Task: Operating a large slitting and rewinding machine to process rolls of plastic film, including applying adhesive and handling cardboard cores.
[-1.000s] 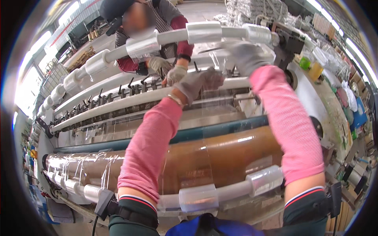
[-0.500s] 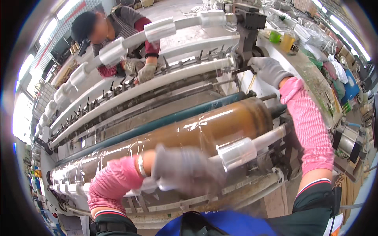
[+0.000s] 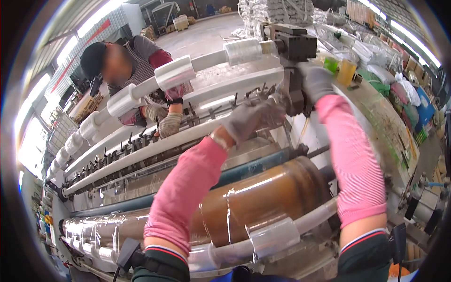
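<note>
My left hand [image 3: 253,120], in a grey glove, reaches across the machine to the right end of a long white roller [image 3: 197,130], beside a dark metal bracket [image 3: 295,89]. Its fingers are blurred, and whether they grip anything there is unclear. On the bracket's right side is my right hand [image 3: 318,82], also gloved and smeared by motion, its fingers hidden. Above runs a shaft carrying several rolls of clear film [image 3: 174,73]. Below my forearms lie a teal roller [image 3: 253,167] and a wide brown roller [image 3: 263,192] with clear film over it.
Across the machine, a person [image 3: 136,70] leans in, gloved hands [image 3: 164,121] at a row of small black levers [image 3: 124,146]. Nearest me is another film roll [image 3: 275,237] on a lower shaft. Green and yellow containers [image 3: 346,73] and heaped bags [image 3: 380,75] are at the right.
My left hand has moved from the near film shaft up and forward to the white roller's right end. My right hand has shifted slightly, up beside the bracket. The view has tilted up.
</note>
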